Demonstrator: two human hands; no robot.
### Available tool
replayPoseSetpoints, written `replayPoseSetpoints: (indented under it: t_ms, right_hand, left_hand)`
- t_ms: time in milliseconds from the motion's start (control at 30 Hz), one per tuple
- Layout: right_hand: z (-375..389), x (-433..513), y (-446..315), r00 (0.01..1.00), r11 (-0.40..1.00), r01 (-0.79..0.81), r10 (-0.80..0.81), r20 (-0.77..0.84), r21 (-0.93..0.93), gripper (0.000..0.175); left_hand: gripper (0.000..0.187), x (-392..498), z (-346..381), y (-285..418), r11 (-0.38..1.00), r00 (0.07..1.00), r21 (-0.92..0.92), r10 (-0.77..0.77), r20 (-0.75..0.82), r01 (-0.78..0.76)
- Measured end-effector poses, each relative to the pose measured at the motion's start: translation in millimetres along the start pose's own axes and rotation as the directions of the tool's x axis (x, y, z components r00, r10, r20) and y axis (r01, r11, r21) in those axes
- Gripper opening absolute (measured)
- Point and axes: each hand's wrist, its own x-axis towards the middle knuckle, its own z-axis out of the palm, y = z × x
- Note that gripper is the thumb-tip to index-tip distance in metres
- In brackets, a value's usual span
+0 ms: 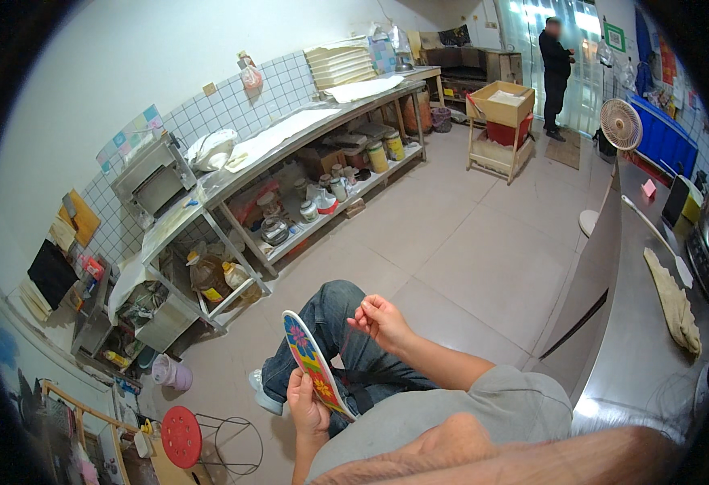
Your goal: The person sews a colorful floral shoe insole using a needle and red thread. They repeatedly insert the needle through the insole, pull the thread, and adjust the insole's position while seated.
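My left hand [308, 405] grips the lower edge of a shoe insole [312, 357] with a white rim and a bright flower pattern in blue, pink, green, yellow and red. The insole stands tilted above my lap, beside my knee in blue jeans [342, 303]. To the right of it, my right hand [379, 321] is raised with thumb and forefinger pinched together and the other fingers curled. A thin reddish thread seems to run down from its fingers towards the insole. Whether a needle is between the fingertips is too small to tell.
A metal counter [621, 339] with a cloth [673, 303] and a white spatula [657, 233] is at the right. A long worktable [306, 130] lines the wall. A red stool [181, 436] stands lower left. Further back are a wooden stand [500, 106], a fan [621, 124] and a standing person [554, 73].
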Motion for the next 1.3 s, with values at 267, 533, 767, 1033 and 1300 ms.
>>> replayPoseSetpoints:
  t_ms: [267, 533, 767, 1033, 1300]
  right_hand:
    - [13.8, -11.2, -5.5, 0.999, 0.999, -0.036, 0.036, 0.002, -0.025, 0.007]
    - [15.8, -15.3, -2.5, 0.996, 1.0, -0.016, 0.017, 0.09, -0.02, 0.009]
    - [16.3, -16.1, -1.1, 0.996, 1.0, -0.018, 0.019, 0.087, -0.01, 0.009]
    - [17.8, -17.5, -2.3, 0.995, 0.999, -0.035, 0.036, 0.098, -0.011, 0.009]
    - [17.5, -19.0, -0.4, 0.994, 0.998, -0.056, 0.057, 0.094, -0.018, 0.009]
  left_hand:
    - [0.016, -1.8, -6.1, -0.6, 0.995, 0.999, -0.097, 0.0, 0.049, 0.005]
    - [0.015, 0.2, -6.4, -4.2, 0.997, 1.0, -0.075, 0.003, -0.003, -0.003]
    - [0.017, 1.6, -5.4, -3.3, 0.996, 0.999, -0.082, 0.031, 0.036, -0.028]
    - [0.019, 3.8, -5.8, -3.7, 0.998, 0.999, -0.066, 0.027, 0.042, -0.024]
    - [0.02, 3.9, -5.8, -4.8, 0.998, 1.0, -0.061, 0.011, 0.022, -0.009]
